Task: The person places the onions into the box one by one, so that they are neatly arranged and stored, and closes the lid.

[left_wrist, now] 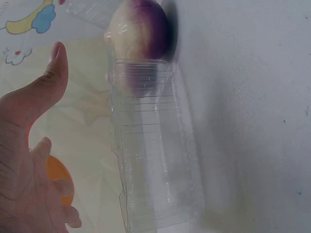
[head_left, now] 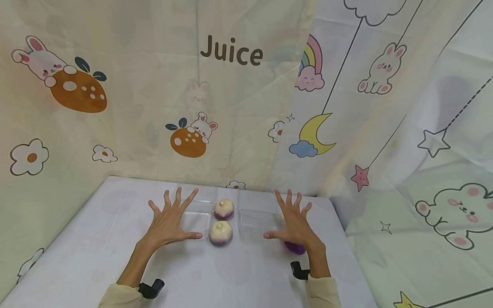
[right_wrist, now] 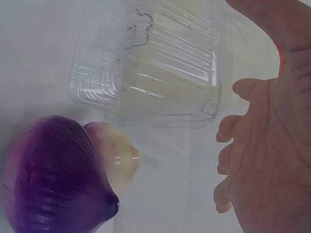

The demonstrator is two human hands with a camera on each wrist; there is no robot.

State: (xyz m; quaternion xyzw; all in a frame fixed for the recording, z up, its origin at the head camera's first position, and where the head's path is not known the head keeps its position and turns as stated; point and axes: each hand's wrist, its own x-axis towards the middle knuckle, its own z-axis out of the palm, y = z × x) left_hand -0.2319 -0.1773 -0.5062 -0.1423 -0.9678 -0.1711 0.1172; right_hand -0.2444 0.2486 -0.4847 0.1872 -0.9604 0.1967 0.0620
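My left hand is held out with spread fingers, above and beside a clear plastic box on the left; it holds nothing. My right hand is spread in the same way near a second clear plastic box. Between the boxes sit two cream-and-purple turnip-like vegetables, a nearer one and a farther one. A glossy purple onion lies by the right box, partly hidden by my right hand in the head view. Behind the onion is another cream-coloured, turnip-like piece.
All of it stands on a table with a white cloth. Printed fabric with cartoon rabbits hangs behind the table's far edge and along its right side. Black wrist mounts show on both forearms.
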